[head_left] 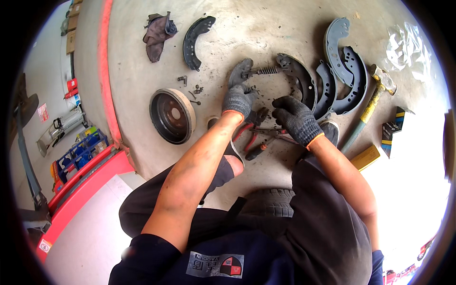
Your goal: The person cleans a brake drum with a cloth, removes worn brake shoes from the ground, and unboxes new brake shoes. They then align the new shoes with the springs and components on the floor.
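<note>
My left hand (239, 100), in a dark knit glove, is closed at the near end of a brake shoe (239, 72). A coil spring (267, 71) joins that shoe at its far end to a second brake shoe (304, 78) on the right. My right hand (295, 118), gloved alike, has its fingers curled together inside the curve of the right shoe; whatever they hold is hidden. Below and between the hands lie red-handled pliers (251, 141) and a screwdriver with a dark and orange handle (259, 149), partly covered by the right hand.
A brake drum (172, 116) stands left, with small metal parts (197, 90) beside it. Farther off lie a loose brake shoe (194, 45) and a rag (160, 37). On the right are several shoes (338, 50), a hammer (365, 111), boxes (390, 133) and clear plastic (408, 52).
</note>
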Demonstrator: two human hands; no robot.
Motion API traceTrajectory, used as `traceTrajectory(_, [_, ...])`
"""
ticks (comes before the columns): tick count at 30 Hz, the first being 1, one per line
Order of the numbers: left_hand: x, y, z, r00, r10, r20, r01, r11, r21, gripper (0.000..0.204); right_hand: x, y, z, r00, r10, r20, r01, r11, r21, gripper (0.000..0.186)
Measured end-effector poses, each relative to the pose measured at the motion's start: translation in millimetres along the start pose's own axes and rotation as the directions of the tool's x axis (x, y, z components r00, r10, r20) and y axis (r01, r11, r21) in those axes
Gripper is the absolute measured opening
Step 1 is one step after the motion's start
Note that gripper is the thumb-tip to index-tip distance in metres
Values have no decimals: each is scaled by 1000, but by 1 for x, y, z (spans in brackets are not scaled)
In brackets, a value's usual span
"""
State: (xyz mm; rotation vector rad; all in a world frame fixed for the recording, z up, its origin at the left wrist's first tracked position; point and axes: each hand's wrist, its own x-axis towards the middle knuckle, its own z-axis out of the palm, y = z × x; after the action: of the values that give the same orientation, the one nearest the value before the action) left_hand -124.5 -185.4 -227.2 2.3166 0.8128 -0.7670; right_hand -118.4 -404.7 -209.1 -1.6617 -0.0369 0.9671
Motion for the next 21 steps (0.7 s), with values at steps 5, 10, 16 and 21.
traceTrajectory(5, [-16, -2, -2, 997, 76, 3, -76, 992, 100, 32, -1, 6, -2, 1000, 28, 13, -29, 994, 104, 32])
traceTrajectory(10, [-57, 10, 12, 959, -77, 274, 237, 750, -617, 28, -15, -14, -23, 988, 101, 114, -139, 900, 412, 33])
traceTrajectory(16, [-77, 67, 60, 982, 133, 133, 17, 642, -766, 45, -33, -16, -26, 964, -46, 262, -222, 403, 888, 40])
traceTrajectory(21, [-81, 133, 33, 971, 56, -232, -149, 902, -405, 57, -39, -29, -45, 954, -259, 149, 78, 698, 712, 49])
